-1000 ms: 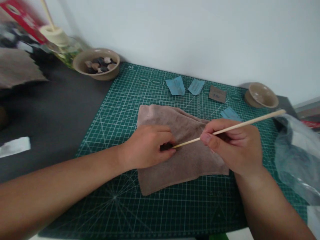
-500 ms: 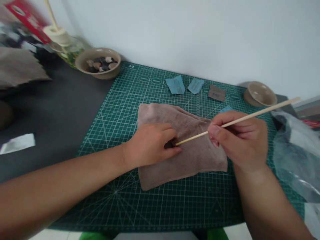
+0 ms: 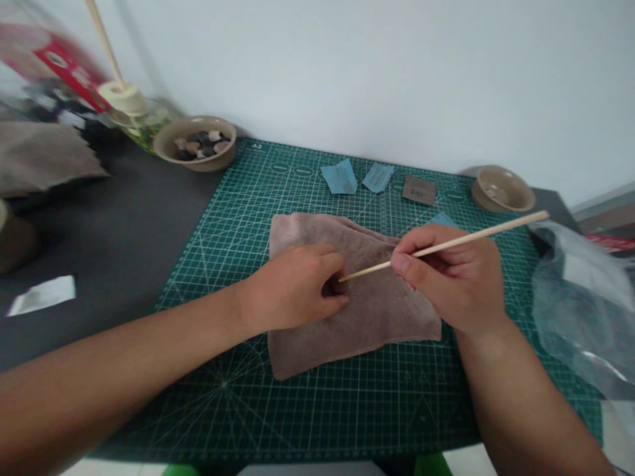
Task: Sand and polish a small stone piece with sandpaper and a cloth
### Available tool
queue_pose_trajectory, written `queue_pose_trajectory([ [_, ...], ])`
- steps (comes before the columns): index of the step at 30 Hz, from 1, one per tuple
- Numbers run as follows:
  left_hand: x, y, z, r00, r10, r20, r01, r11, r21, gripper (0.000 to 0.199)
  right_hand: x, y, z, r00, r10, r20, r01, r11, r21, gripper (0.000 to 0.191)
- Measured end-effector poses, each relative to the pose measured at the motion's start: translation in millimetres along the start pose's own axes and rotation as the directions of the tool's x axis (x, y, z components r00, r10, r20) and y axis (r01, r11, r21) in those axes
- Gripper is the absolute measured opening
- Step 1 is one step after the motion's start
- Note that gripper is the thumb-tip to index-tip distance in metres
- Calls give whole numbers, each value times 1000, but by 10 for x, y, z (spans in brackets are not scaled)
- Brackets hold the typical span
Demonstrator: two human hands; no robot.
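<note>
My right hand [image 3: 451,274] is closed, pinching a thin pale wooden stick [image 3: 496,228] between thumb and fingers. The stick slants down to the left, and its yellowish tip ends at the opening between the thumb and fingers of my left hand [image 3: 302,287]. That left hand is curled closed over a brownish-pink cloth [image 3: 357,330]. Something dark shows in the gap of its fingers, mostly hidden, so I cannot tell what it is. Beneath lies the cloth, spread on a green cutting mat [image 3: 347,416], with a fold along its upper right side.
Blue paper pieces [image 3: 340,177] and a brown labelled square [image 3: 419,190] lie along the mat's back. A bowl of stones [image 3: 198,162] stands back left, near a glass bottle [image 3: 149,125]. Another bowl [image 3: 503,188] and a clear plastic bag [image 3: 580,311] are at right.
My right hand has moved left and the stick has shifted left with it, its tip staying at my left hand. The whole view has shifted slightly.
</note>
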State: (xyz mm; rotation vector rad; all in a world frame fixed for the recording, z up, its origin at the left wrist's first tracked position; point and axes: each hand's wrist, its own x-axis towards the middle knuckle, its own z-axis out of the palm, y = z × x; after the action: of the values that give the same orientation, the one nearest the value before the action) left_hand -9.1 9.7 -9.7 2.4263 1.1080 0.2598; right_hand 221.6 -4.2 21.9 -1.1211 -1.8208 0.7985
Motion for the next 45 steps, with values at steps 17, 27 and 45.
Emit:
queue_pose_trajectory([
  [17,-118,-94,145,992,61,-106,-73,991,-111,9,49,111,15,993,-4,115,-6,996,84,17],
  [27,-128,-77,150,978,88,-188,-112,986,-121,4,52,100,-3,998,0,60,-6,994,111,20],
  [45,-127,-60,120,987,0,-160,-25,988,-153,16,35,65,22,994,-78,78,70,992,104,21],
])
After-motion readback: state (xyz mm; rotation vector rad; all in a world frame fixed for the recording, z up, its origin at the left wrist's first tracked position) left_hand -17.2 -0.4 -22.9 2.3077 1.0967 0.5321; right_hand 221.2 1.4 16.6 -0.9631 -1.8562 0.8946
